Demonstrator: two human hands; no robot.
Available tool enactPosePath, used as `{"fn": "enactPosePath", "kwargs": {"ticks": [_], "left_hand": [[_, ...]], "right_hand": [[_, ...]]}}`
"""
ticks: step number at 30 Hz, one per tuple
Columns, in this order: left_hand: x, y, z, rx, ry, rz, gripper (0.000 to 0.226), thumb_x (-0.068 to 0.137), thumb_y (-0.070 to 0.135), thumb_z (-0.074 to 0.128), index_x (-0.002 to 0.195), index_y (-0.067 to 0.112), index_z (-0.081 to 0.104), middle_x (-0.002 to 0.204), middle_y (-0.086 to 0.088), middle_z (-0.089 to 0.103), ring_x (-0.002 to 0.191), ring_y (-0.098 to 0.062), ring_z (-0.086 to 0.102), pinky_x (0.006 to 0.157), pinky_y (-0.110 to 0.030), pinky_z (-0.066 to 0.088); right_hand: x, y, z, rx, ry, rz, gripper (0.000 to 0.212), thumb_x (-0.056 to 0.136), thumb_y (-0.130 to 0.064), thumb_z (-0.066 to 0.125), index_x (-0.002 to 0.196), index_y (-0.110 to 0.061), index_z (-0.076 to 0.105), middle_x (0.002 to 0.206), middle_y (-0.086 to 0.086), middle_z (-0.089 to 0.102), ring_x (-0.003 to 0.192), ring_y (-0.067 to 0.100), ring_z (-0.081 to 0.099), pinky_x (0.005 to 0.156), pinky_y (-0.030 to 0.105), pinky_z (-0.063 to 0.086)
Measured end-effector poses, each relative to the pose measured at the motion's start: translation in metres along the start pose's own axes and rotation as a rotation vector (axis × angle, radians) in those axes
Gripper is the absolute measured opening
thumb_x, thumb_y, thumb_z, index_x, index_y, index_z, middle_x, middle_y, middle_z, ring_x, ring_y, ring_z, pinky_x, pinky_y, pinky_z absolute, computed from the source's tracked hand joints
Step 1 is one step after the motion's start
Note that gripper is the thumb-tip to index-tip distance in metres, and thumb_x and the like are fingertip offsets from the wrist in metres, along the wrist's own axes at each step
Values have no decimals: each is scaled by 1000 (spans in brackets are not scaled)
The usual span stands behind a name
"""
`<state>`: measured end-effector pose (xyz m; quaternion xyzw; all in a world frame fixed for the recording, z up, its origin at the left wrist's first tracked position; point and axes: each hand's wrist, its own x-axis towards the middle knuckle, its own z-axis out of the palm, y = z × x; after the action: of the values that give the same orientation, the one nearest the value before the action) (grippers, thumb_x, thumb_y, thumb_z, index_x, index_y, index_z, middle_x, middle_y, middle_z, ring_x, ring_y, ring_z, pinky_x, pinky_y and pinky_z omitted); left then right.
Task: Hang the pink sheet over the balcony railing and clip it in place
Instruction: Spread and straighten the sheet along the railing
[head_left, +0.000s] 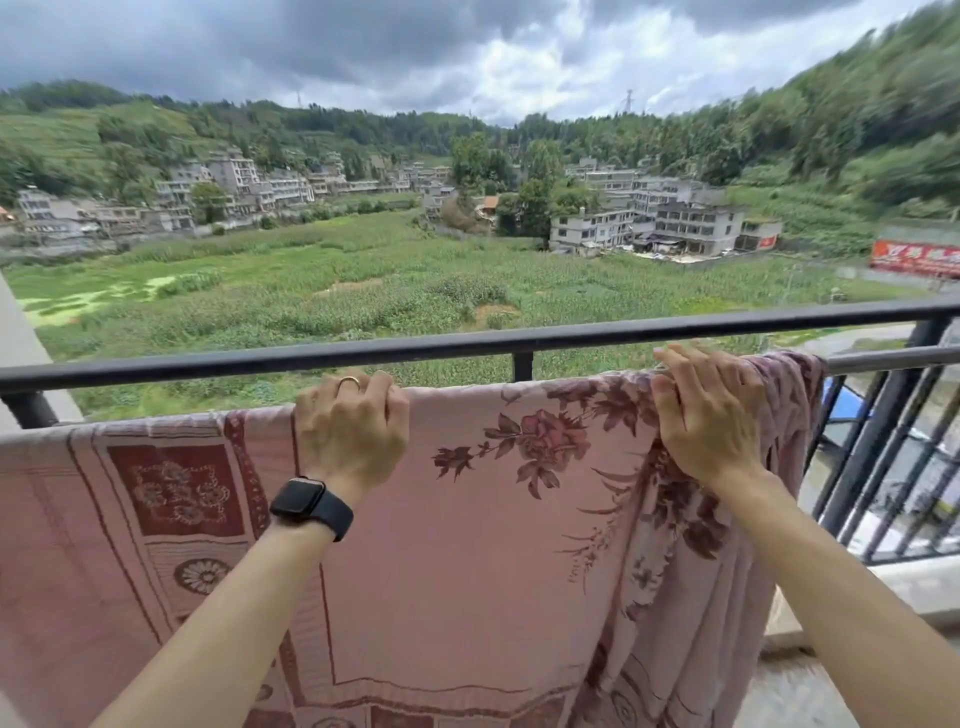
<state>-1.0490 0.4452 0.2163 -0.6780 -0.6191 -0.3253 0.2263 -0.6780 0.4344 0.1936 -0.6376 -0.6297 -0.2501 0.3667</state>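
Pink sheet (519, 519) draped over the lower bar of the balcony railing (883, 359), hanging down the near side, bunched toward its right end. Both hands curled over the top fold: left hand (353, 423) gripping cloth and bar mid-span, right hand (711, 415) pinching the gathered part. Probably the spreading step; hanging done, no clip plainly in sight. Next, likely: easing the bunched cloth flat along the bar, then pinning it.

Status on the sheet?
Left hand, right hand grip pink sheet at top edge. Sheet draped over railing, bunched at right. No clip clearly seen. Nothing blocking.
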Motion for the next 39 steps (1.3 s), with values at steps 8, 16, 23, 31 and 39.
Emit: {"fn": "enactPosePath", "kwargs": {"ticks": [8,16,23,31,39], "left_hand": [[11,191,15,-110,-24,264,38,96,45,37,107,22,65,96,-2,71,86,-24,63,87,-41,44],[4,222,65,73,94,221,45,104,46,31,89,19,65,75,-4,68,68,-26,60,66,-35,43],[5,227,70,57,158,187,49,104,45,27,90,16,65,73,-6,67,66,-25,60,65,-34,44],[8,284,52,140,77,78,45,95,40,28,101,20,67,91,-5,72,89,-26,63,103,-49,30],[21,405,92,18,23,283,51,103,51,28,88,19,65,74,-4,69,65,-25,61,65,-33,39]], "right_hand": [[11,40,-9,43,-55,-16,35,100,-46,32,117,-36,62,120,-12,61,116,15,45,90,37,21],[30,94,3,69,-48,-211,52,100,-57,27,98,-20,64,94,2,63,90,22,51,84,41,34],[39,207,-10,55,-34,34,52,98,-57,31,96,-21,69,99,5,64,99,25,48,89,37,28],[40,201,-16,41,-89,142,49,101,-49,31,103,-20,71,115,9,62,114,32,47,108,54,27],[35,217,-17,-5,-119,8,47,103,-54,24,105,-32,65,112,0,60,110,26,47,100,47,26]]}}
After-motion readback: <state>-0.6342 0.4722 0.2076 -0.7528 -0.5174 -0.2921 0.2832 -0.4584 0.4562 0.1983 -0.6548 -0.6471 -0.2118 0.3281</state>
